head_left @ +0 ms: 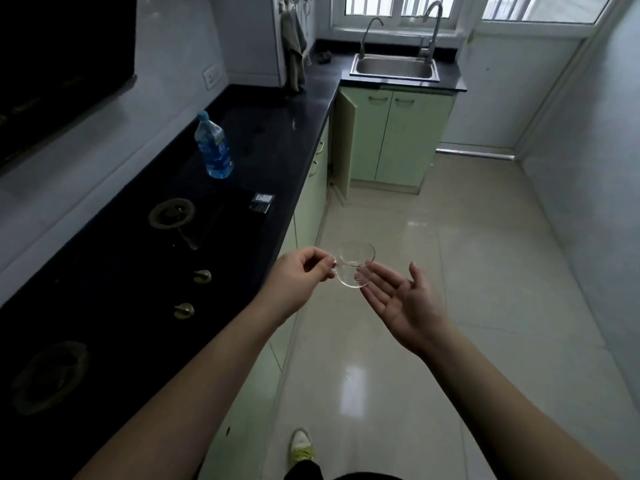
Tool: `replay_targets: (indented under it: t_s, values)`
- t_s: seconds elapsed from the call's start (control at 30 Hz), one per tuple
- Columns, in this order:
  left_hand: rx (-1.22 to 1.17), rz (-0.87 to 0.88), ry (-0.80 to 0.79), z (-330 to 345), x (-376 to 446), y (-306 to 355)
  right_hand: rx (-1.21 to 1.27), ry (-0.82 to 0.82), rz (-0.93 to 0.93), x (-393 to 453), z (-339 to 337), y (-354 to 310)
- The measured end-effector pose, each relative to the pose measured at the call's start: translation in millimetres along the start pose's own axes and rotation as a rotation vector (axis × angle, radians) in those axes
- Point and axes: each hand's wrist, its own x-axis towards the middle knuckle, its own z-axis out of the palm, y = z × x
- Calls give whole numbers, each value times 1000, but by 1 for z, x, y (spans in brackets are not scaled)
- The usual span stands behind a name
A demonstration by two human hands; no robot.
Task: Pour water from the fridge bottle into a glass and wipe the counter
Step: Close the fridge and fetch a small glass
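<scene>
1. Head view looks down a narrow kitchen, with both bare forearms stretched out over the pale tiled floor (485,271) just beside the dark counter (277,140).
2. The left hand (298,275) pinches the handle of a small clear glass (355,263) between thumb and fingertips, with the other fingers curled in.
3. The glass is held in the air past the counter's edge, tilted, and looks empty.
4. The right hand (405,303) is spread palm up, its fingers relaxed and apart, and its fingertips reach the far side of the glass; whether they touch it I cannot tell.
5. A water bottle (213,145) with a blue cap and blue label stands upright on the counter, beyond the stove (131,258), well apart from the hands.
6. A cloth (293,46) hangs on the wall at the far corner, near the steel sink (394,67) under the window.
7. One green cabinet door (344,140) below the sink stands open.
</scene>
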Motion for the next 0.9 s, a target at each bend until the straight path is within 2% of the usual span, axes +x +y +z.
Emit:
replay_targets:
  t_s: [0.17,0.5,0.73,0.9]
  values:
    - [-61,21,-51,-18,58,1,25,23,-43,35,28,-18]
    - [7,60,-109,-26,144,17,1,113,-71,97,54,-52]
    - [-15,5,-131,2,208,16,-11,156,-59,149,41,-93]
    - [-26,-52,-122,39,266,25,-49,154,-52,201,24,-145]
